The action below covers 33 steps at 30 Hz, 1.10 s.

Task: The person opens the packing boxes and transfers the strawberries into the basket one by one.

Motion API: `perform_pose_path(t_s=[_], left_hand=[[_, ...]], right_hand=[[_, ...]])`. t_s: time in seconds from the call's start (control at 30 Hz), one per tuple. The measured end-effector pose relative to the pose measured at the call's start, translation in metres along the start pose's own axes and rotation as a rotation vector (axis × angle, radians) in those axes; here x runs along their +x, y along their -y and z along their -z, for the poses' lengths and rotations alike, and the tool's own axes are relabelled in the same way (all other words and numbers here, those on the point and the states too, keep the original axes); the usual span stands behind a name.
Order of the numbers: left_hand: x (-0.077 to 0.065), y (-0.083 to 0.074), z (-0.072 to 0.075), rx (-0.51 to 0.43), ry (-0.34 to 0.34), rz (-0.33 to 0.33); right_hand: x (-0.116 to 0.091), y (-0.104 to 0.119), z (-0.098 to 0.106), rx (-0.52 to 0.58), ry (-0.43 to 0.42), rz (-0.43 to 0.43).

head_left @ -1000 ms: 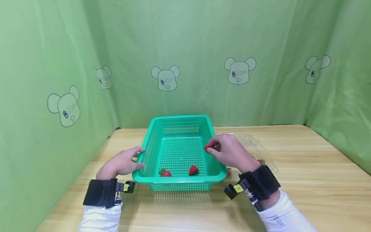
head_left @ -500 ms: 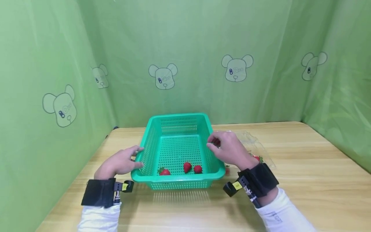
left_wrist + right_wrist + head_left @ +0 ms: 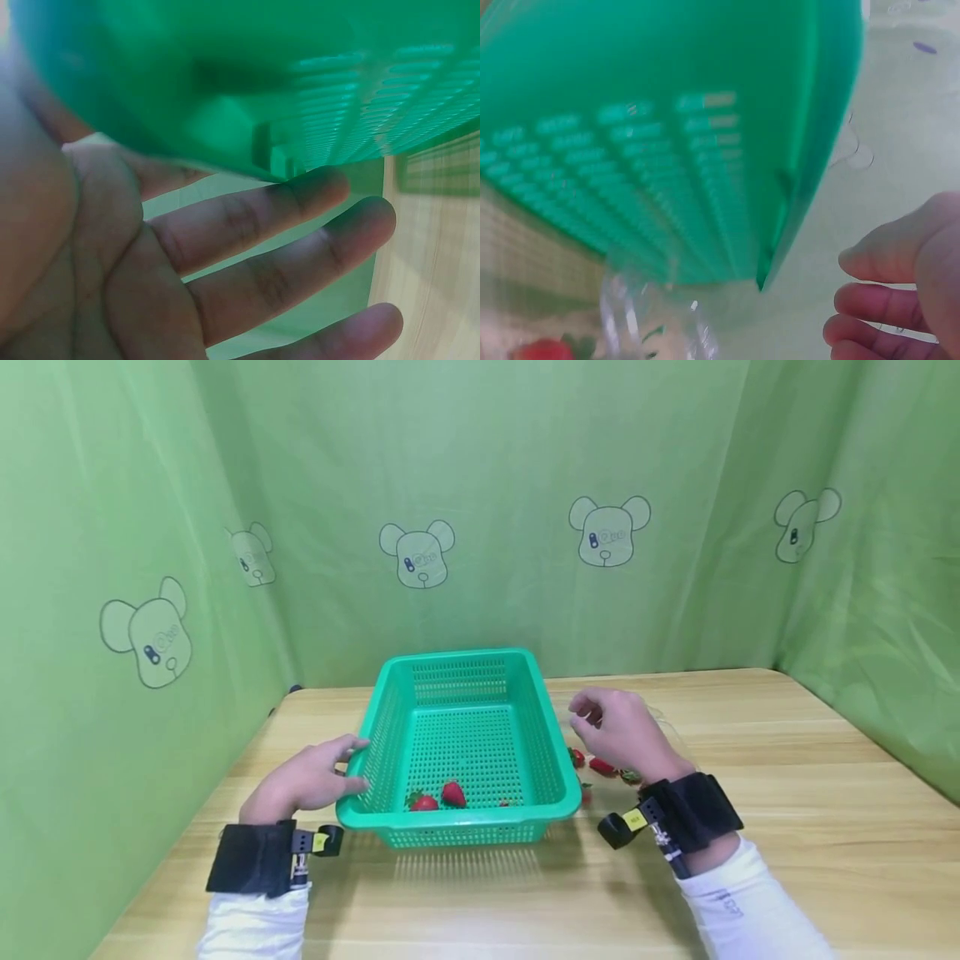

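Observation:
My left hand point(image 3: 311, 774) rests at the left rim of a green plastic basket point(image 3: 536, 814), thumb and forefinger touching it. In the left wrist view its other fingers point(image 3: 292, 274) stretch out straight beside the basket wall. Inside the basket, near its front, lie a leafy strawberry point(image 3: 424, 804) and another strawberry point(image 3: 453, 793); a bit of red shows farther right behind the front rim. My right hand point(image 3: 618, 731) hovers just right of the basket, fingers loosely bent and holding nothing. Below it are more strawberries point(image 3: 602, 767), partly hidden by the hand.
A clear plastic container point(image 3: 660, 319) stands right of the basket, mostly hidden by the right hand in the head view. A strawberry point(image 3: 544, 349) shows beside it. The wooden table point(image 3: 465, 910) ends at a green curtain point(image 3: 495, 593) behind and at the sides.
My right hand has let a strawberry drop into the basket and moved right, away from the rim. The strawberries in the basket have shifted. The left hand stays at the rim.

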State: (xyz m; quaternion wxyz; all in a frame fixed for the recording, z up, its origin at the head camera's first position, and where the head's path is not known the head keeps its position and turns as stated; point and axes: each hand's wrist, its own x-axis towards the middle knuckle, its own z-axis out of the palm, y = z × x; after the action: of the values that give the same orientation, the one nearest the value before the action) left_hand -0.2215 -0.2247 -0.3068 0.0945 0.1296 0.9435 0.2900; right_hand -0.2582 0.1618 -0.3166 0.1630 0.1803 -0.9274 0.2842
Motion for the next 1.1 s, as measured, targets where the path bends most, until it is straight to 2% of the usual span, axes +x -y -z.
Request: perform_pose_path(t_s=[0.4, 0.6, 0.9, 1.1], left_hand=[[-0.001, -0.002, -0.002, 0.004, 0.004, -0.006], [0.000, -0.001, -0.002, 0.009, 0.007, -0.011], [0.001, -0.001, 0.000, 0.048, 0.003, -0.032], [0.001, 0.000, 0.001, 0.045, 0.003, -0.024]], right_hand=[[-0.004, -0.034, -0.006, -0.080, 0.077, -0.108], [-0.005, -0.047, -0.008, -0.133, 0.176, -0.185], [-0.004, -0.053, -0.013, -0.131, 0.336, -0.265], [-0.004, -0.057, -0.018, -0.125, 0.377, -0.291]])
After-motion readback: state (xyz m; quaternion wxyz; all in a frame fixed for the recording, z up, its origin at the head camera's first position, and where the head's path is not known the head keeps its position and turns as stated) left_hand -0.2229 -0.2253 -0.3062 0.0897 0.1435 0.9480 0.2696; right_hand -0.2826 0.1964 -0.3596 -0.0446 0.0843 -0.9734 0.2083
